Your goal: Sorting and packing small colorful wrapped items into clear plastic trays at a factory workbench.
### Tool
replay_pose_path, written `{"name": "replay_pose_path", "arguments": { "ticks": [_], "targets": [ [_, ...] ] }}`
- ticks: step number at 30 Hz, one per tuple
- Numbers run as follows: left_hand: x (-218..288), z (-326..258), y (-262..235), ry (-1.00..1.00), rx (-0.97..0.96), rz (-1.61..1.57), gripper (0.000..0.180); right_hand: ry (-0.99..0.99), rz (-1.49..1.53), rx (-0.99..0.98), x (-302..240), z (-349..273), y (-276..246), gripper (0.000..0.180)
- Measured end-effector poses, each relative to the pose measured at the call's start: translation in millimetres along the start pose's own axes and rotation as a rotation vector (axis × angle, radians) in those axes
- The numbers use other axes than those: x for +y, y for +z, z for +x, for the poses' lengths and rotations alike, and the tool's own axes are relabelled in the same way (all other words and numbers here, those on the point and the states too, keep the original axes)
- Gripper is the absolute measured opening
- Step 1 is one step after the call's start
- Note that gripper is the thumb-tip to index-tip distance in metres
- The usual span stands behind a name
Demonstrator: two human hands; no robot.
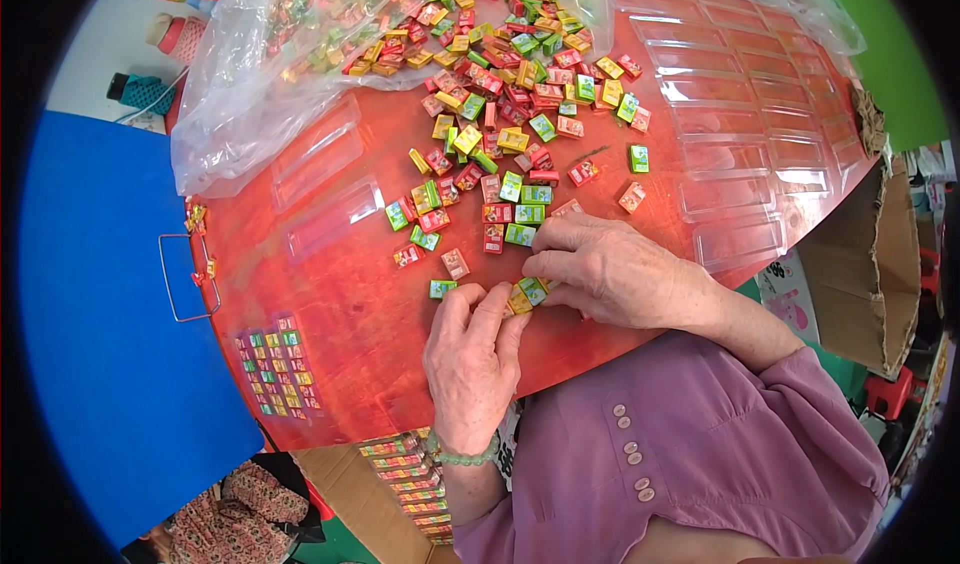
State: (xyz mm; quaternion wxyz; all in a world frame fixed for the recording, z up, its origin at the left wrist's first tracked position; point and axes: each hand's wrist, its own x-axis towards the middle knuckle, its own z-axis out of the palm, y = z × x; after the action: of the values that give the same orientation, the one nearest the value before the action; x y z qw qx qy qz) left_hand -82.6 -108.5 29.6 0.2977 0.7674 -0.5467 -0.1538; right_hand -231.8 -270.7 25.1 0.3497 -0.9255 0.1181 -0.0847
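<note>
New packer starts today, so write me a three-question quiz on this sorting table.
1. True or false: the left hand and right hand meet over a few small boxes at the near edge of the red table.
2. Which lies at the table's far right? A) clear plastic trays B) a metal bowl C) scissors
3. Fill in: the big heap of small coloured boxes spills out of a clear plastic ____.

Key: 1 true; 2 A; 3 bag.
</note>
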Motion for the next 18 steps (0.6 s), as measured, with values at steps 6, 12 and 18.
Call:
{"name": "replay_pose_path", "arguments": {
  "ticks": [6,12,18],
  "targets": [
    [-1.2,-7.2,1.9,0.037,0.02,0.005,0.039,-0.043,0.035,-0.027,-1.4,0.3,-6.6,0.039],
    [0.6,-5.0,-9.0,0.053,-0.04,-0.034,0.045,-0.025,0.049,-0.07,0.7,2.1,-9.1,0.041],
    [-7.5,-8.1,-12.6,0.04,-0.06,-0.077,0.04,-0.088,0.065,-0.075,1.8,3.4,-8.7,0.034]
  ]
}}
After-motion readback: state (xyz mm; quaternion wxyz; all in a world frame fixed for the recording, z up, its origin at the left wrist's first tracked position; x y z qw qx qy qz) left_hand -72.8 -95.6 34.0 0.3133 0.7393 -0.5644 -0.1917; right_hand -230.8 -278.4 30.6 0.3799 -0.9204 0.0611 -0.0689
